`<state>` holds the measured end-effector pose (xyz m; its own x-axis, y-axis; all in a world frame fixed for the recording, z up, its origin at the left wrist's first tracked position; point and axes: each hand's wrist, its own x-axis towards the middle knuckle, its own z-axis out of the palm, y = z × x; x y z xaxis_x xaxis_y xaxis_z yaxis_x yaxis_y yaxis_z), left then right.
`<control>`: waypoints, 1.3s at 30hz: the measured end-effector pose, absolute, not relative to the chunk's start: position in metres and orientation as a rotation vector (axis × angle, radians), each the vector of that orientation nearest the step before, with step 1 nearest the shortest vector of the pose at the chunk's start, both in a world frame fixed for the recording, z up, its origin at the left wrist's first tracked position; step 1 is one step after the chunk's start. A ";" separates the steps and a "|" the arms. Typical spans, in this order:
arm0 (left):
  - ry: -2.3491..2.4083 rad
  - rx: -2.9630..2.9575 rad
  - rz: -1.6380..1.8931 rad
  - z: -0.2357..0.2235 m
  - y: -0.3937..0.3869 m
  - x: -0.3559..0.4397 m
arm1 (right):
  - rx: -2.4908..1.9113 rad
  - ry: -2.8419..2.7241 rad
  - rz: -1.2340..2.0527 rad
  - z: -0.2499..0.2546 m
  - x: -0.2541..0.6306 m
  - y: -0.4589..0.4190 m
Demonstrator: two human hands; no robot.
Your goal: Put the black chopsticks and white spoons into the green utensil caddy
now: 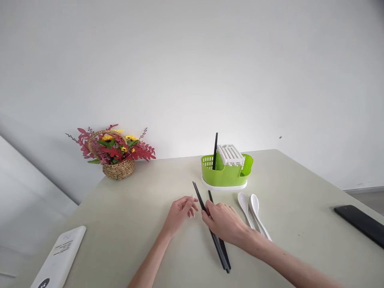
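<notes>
Several black chopsticks (222, 253) lie on the pale table (126, 216), tips pointing toward a green cutlery holder (225, 174). My right hand (223, 221) rests over them, thumb and fingers pinched on one chopstick near its upper part. My left hand (180, 213) sits just left of the chopsticks, fingers loosely curled and apart, holding nothing. One black chopstick (215, 151) stands upright in the holder, next to its white slotted insert (230, 155). Two white spoons (252, 212) lie to the right of my right hand.
A wicker basket of red and yellow artificial flowers (115, 154) stands at the back left against the wall. A white flat device (60, 258) lies at the front left corner. A black phone (361, 224) lies at the right edge.
</notes>
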<state>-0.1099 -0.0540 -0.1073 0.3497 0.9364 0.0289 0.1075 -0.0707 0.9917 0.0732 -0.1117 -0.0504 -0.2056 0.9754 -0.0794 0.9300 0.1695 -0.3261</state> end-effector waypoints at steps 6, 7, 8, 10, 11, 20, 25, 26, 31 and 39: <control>0.948 1.314 0.963 -0.105 -0.054 -0.117 | -1.785 -2.308 0.507 -0.054 0.050 -0.112; 0.961 1.291 0.965 -0.106 -0.053 -0.118 | -1.774 -2.307 0.518 -0.055 0.049 -0.111; 0.973 1.269 0.965 -0.107 -0.053 -0.119 | -1.762 -2.306 0.533 -0.057 0.048 -0.110; 0.984 1.232 0.969 -0.108 -0.051 -0.120 | -1.735 -2.301 0.570 -0.059 0.048 -0.107; 0.981 1.219 0.974 -0.109 -0.051 -0.120 | -1.721 -2.297 0.591 -0.061 0.049 -0.105; 0.973 1.151 0.994 -0.107 -0.049 -0.121 | -1.556 -2.218 0.858 -0.076 0.057 -0.096; 0.967 1.164 0.986 -0.108 -0.049 -0.122 | -1.435 -2.178 1.042 -0.075 0.061 -0.092; 0.961 1.173 0.975 -0.108 -0.049 -0.123 | -1.414 -2.169 1.072 -0.075 0.062 -0.090; 0.932 1.221 0.912 -0.107 -0.048 -0.124 | -1.314 -2.122 1.230 -0.077 0.063 -0.081; 0.925 1.223 0.920 -0.106 -0.048 -0.124 | -1.260 -2.056 1.371 -0.083 0.065 -0.076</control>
